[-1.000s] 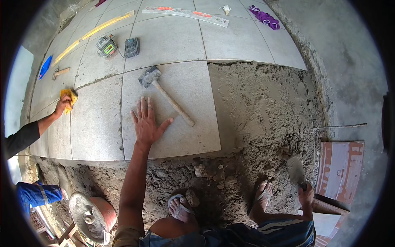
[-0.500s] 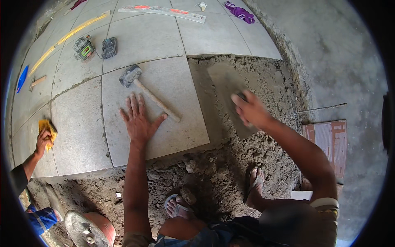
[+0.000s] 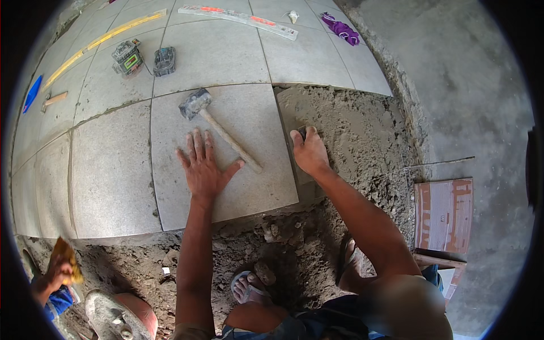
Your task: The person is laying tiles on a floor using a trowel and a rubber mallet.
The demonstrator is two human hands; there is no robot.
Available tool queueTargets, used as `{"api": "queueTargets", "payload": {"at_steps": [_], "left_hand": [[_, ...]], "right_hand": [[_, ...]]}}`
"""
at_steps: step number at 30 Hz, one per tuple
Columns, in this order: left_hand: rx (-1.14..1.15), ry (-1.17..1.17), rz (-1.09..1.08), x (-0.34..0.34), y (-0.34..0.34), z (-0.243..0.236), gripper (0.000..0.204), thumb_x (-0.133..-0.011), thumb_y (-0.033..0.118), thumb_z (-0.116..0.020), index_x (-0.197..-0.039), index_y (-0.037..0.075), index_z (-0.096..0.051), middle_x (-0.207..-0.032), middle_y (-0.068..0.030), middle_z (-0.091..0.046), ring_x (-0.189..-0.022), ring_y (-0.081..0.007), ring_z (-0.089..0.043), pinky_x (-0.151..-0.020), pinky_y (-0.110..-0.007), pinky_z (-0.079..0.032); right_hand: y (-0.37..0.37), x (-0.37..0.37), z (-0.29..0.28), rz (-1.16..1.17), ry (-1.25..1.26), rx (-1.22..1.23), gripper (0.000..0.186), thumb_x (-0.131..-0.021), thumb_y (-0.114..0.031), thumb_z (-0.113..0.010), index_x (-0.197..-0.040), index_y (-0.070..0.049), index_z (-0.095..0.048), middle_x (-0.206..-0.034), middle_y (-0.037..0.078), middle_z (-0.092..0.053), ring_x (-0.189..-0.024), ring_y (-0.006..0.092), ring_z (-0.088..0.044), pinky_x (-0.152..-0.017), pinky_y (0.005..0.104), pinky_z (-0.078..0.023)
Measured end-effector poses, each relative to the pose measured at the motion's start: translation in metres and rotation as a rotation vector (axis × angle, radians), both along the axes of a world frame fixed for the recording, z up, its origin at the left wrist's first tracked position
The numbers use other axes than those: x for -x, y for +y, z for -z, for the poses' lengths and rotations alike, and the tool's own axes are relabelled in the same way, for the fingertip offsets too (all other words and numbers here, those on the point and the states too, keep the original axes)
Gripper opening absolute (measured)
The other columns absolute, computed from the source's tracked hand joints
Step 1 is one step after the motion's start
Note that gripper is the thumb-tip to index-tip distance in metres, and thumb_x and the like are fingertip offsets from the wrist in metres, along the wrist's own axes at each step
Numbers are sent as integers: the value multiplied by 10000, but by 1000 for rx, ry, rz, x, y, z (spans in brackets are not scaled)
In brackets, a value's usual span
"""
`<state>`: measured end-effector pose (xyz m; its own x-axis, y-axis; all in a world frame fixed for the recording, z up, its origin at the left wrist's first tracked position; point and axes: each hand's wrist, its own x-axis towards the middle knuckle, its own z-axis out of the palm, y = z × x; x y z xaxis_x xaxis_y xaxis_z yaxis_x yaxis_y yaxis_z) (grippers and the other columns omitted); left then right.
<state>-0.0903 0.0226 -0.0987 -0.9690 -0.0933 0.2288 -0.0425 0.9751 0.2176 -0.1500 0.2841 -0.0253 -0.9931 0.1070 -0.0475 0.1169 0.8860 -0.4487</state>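
Observation:
My left hand (image 3: 203, 177) lies flat, fingers spread, on a large grey floor tile (image 3: 258, 113). Beside its fingertips rests a mallet (image 3: 228, 135) with a dark, mortar-smeared head and a wooden handle. In my right hand (image 3: 311, 152) is the dark handle of a flat rectangular trowel (image 3: 290, 113). Its blade lies on the wet grey mortar bed (image 3: 354, 124) along the tile's right edge; my hand and forearm cover part of it. Whether the blade touches the tile edge, I cannot tell.
Laid tiles bear a laser level (image 3: 128, 58), a dark battery-like block (image 3: 164, 61), a yellow bar (image 3: 107, 37), a pale straightedge (image 3: 243, 22) and a purple cloth (image 3: 341, 29). Reddish-backed tiles (image 3: 445, 215) lie right. At lower left, a co-worker's hand (image 3: 52, 277) holds a yellow sponge or cloth (image 3: 71, 263).
My right hand has drawn the trowel left, from over the rough mortar to beside the tile. The co-worker's hand has moved down off the tiles. My left hand stays on the tile.

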Motion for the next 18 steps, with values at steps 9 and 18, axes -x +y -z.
{"api": "queueTargets", "payload": {"at_steps": [9, 18], "left_hand": [[-31, 16, 13, 2, 1, 2, 1195, -769, 884, -508, -1579, 33, -292, -1658, -209, -214, -1550, -373, -152, -1196, -672, -44], [-16, 27, -4, 2, 1, -2, 1182, -771, 878, -512, -1575, 36, -303, -1648, -211, -240, -1547, -370, -167, -1194, -677, -60]], "right_hand": [[-17, 31, 25, -34, 30, -44, 546, -1021, -387, -502, -1198, 126, -441, -1007, 376, -649, -945, 525, -658, -801, 574, -544], [0, 41, 18, -77, 115, -40, 529, -1015, -400, -523, -1168, 105, -477, -1026, 374, -640, -974, 545, -634, -814, 575, -531]]}}
